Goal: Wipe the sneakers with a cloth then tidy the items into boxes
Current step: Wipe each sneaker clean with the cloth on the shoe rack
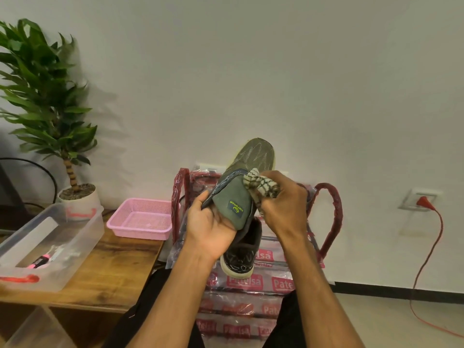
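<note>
Two hands work mid-frame: the left hand point(211, 229) clamps the sneaker point(241, 187) heel, tilting its toe upward to expose its side; the right hand point(283, 204) bunches the cloth point(261, 183) against it. Beyond, left, a pink basket point(140, 219) waits on the worktop point(113, 267).

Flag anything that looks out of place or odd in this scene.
Nothing looks spilled or damaged. The one oddity: the second sneaker lies toe-down on the plastic-wrapped chair, not on the wooden table. The left hand holds the grey sneaker while the right hand presses a cloth on it.
</note>
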`<state>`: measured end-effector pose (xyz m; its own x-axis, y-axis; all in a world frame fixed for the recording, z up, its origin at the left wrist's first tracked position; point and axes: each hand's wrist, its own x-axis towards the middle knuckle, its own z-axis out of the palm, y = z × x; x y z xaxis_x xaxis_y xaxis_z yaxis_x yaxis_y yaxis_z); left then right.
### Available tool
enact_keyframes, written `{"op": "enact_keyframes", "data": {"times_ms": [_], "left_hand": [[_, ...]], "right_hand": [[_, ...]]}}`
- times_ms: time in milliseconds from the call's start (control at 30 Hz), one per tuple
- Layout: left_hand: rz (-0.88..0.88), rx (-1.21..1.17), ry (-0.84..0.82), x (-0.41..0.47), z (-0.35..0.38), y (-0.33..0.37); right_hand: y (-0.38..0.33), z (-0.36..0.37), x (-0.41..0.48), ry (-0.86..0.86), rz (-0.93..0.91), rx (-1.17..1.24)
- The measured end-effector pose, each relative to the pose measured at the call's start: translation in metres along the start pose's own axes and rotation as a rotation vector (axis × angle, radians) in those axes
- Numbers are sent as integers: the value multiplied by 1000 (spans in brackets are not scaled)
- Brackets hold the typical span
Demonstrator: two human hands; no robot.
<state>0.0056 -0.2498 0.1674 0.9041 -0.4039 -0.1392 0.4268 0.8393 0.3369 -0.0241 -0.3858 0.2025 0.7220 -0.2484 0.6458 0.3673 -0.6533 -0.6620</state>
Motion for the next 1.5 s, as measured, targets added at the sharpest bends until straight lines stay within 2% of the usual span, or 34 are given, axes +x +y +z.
{"op": "enact_keyframes", "data": {"times_ms": [33, 167, 200, 333, 400, 567, 633, 833, 1067, 1133, 1233, 1267, 1400, 1433, 1500], "left_hand": [[2, 2, 4, 0, 0, 0], [32, -28, 12, 1, -2, 4], [36, -36, 12, 1, -3, 4], [33, -90, -23, 0, -3, 2], [43, -104, -40, -2, 0, 3], [99, -147, -77, -1, -2, 14], [80, -135, -98, -1, -2, 14], [35, -81, -111, -3, 1, 13], [18, 30, -62, -5, 8, 8], [12, 60, -68, -5, 10, 6], [17, 105, -71, -7, 11, 5], [23, 126, -78, -7, 10, 4], [45, 169, -100, -3, 13, -3], [51, 181, -92, -1, 13, -4], [69, 199, -67, 1, 12, -3]], "right_hand": [[0, -1, 2, 6, 24, 16], [-1, -5, -9, -287, 93, 8], [-1, -5, -11, -289, 85, -8], [0, 0, -5, 23, 90, -23], [-1, 1, -6, 47, 132, 4], [-9, -18, -17, -321, 200, 132], [-8, -28, -14, -379, 223, 123], [-6, -28, -4, -98, 288, 134], [-16, -14, -1, 118, 196, 199], [-21, -7, -7, 42, 128, 182], [-26, -8, -15, -224, -5, 100], [-25, -9, -13, -254, -8, 64], [-20, -5, -4, -29, 11, -48], [-22, -3, -5, -46, -12, -61], [-26, -4, -11, -213, -60, -9]]}}
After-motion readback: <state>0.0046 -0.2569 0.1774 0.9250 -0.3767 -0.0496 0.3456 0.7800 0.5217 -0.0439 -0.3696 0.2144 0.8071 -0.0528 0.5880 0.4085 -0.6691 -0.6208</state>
